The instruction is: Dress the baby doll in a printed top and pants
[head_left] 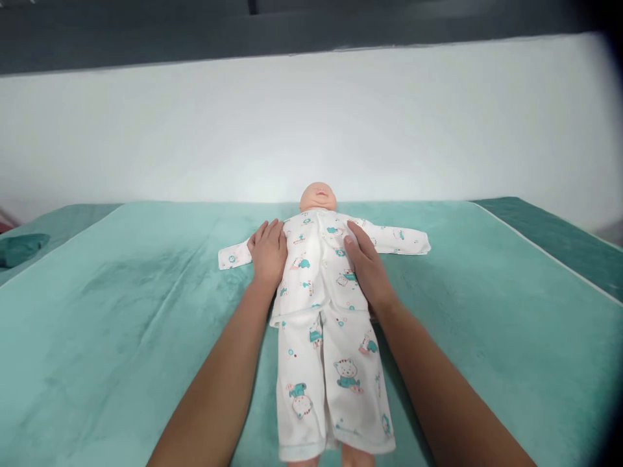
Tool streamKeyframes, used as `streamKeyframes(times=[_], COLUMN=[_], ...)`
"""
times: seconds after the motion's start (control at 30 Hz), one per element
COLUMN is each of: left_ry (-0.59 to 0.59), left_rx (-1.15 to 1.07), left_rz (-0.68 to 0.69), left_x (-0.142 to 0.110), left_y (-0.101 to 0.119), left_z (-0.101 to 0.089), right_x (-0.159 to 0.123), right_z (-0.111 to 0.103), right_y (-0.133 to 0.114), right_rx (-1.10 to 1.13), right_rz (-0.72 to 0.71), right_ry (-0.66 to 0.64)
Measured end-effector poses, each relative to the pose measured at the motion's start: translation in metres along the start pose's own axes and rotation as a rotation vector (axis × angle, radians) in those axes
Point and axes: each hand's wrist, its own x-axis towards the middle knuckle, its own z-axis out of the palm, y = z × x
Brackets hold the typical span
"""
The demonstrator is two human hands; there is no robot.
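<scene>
Doll: lies on its back in the middle of the cover, head (318, 194) at the far end near the wall, legs toward the viewer; the doll (322, 298) is dressed in a printed top and trousers.
Top: white, with small teal and pink animal figures; the top (316, 259) lies fairly smooth over the chest, a seam or fold running down its middle, its lower edge lying over the waist of the trousers.
Sleeves: stretched out to both sides; the sleeve on the left (234, 257) runs under the hand there, and the sleeve on the right (403, 240) lies flat on the cover, its cuff well apart from the hand.
Trousers: same print, legs slightly apart; below the hems of the trousers (348, 383) bare doll legs show at the bottom edge.
Left hand: the left hand (269, 251) is palm down, fingers nearly straight and close together, resting across the sleeve beside the chest; it grips nothing.
Right hand: the right hand (365, 259) is extended along the other side of the top, thumb on the cloth, some fingers hidden; no grip shows.
Cover: the cover (160, 324) is plush green, with pale lines near both sides.
Wall: the wall (219, 130) is white, beneath a dark band (311, 35).
</scene>
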Motion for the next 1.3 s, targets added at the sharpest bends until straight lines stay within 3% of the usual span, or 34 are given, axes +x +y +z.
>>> streamKeyframes(times=[0.17, 0.3, 0.43, 0.57, 0.67, 0.8, 0.97, 1.17, 1.3], left_ry=[-0.019, -0.053, -0.112, -0.226, -0.274, -0.298, -0.268, -0.201, -0.201], left_rx=[0.17, 0.322, 0.448, 0.493, 0.492, 0.476, 0.477, 0.497, 0.504], left_rz=[0.106, 0.164, 0.102, -0.003, -0.035, -0.039, -0.052, -0.11, -0.107], left_x=[-0.023, -0.046, -0.055, -0.046, -0.036, -0.025, -0.02, -0.024, -0.025], left_y=[-0.008, -0.02, -0.046, -0.078, -0.095, -0.104, -0.106, -0.105, -0.103], left_z=[-0.008, -0.025, -0.046, -0.066, -0.074, -0.072, -0.07, -0.072, -0.073], right_x=[-0.03, -0.039, -0.014, 0.023, 0.037, 0.041, 0.044, 0.045, 0.042], right_z=[0.001, -0.013, -0.061, -0.116, -0.134, -0.136, -0.138, -0.138, -0.137], right_y=[0.003, 0.018, 0.046, 0.065, 0.069, 0.069, 0.073, 0.075, 0.072], right_rx=[0.038, -0.147, -0.532, -0.693, -0.672, -0.628, -0.256, -0.052, -0.066], right_rz=[0.066, -0.067, -0.242, -0.033, 0.053, 0.011, -0.029, -0.068, -0.058], right_ry=[-0.052, 0.014, 0.197, 0.399, 0.402, 0.398, 0.462, 0.345, 0.276])
